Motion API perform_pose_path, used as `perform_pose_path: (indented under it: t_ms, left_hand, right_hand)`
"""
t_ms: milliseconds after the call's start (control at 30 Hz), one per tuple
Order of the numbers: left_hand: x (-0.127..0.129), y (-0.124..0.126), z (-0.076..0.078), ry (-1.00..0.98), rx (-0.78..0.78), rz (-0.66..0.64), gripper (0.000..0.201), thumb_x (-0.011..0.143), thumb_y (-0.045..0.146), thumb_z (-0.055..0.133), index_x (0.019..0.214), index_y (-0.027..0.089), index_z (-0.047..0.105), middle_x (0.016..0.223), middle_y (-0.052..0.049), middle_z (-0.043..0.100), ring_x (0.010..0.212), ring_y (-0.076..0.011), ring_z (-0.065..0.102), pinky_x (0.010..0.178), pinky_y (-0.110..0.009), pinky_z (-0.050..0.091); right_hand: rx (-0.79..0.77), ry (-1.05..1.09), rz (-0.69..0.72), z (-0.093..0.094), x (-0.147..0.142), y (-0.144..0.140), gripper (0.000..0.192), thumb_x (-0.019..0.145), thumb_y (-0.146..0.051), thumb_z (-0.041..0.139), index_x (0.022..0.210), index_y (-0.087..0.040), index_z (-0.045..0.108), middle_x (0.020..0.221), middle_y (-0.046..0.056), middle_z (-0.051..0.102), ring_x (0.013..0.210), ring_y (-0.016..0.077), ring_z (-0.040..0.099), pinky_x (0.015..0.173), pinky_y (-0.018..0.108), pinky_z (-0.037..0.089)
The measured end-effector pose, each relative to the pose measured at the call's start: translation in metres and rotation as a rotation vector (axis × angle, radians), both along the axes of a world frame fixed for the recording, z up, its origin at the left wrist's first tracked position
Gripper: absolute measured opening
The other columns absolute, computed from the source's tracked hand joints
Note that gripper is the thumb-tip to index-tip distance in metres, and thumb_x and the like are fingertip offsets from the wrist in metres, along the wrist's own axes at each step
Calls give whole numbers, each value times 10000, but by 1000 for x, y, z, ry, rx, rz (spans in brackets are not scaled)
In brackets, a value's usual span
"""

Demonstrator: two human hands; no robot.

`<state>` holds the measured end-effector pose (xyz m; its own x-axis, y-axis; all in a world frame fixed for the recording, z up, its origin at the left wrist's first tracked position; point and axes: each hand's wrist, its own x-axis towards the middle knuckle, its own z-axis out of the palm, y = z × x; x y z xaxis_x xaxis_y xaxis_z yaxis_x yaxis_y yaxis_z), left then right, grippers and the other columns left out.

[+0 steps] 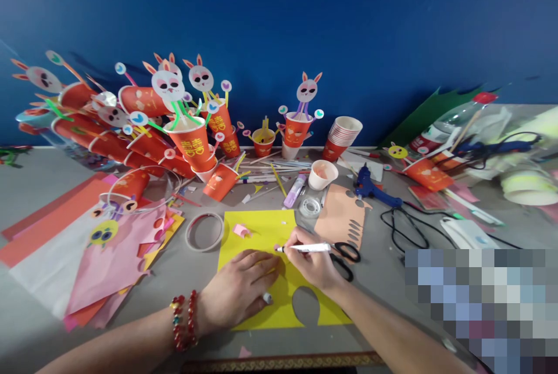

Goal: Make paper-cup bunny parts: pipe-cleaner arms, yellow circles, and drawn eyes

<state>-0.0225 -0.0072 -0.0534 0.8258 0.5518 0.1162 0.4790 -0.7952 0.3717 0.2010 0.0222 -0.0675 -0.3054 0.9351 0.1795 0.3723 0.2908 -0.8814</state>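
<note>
So our right hand (311,261) has its fingers pinched around a white pen (305,247), tip pointing left and touching down on the yellow paper sheet (261,234), right next to a tiny pink scrap (276,247). Our left hand (242,290) is flat, fingers spread loose and holding nothing, just pressing the sheet down beside the pen tip. There's a red bead bracelet (185,322) on that wrist. The sheet lies on the grey table (183,272) straight in front of us, with an oval hole cut near its lower edge.

Just right of the pen hand we've got black-handled scissors (346,258) and a peach sheet (342,214) with cutouts. A tape ring (204,232) sits left of the yellow sheet, pink and orange paper (100,258) further left. Back by the blue wall there's a pile of red paper-cup bunnies (192,141), plus a blue glue gun (368,185) off to the right.
</note>
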Motion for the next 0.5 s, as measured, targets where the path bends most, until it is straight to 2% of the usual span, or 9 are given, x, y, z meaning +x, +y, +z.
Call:
perform_pose_path:
  t_ms: [500]
  left_hand:
    - [0,-1,-2,-13,24,6,363,928,258,533,1281,172,553,1409,-96,571,1269,-264,509,1069,-430,428]
  right_hand:
    - [3,5,8,-3,-1,0,197,896,-164,513,710,-222,481,620,-44,523,538,125,469,538,245,346]
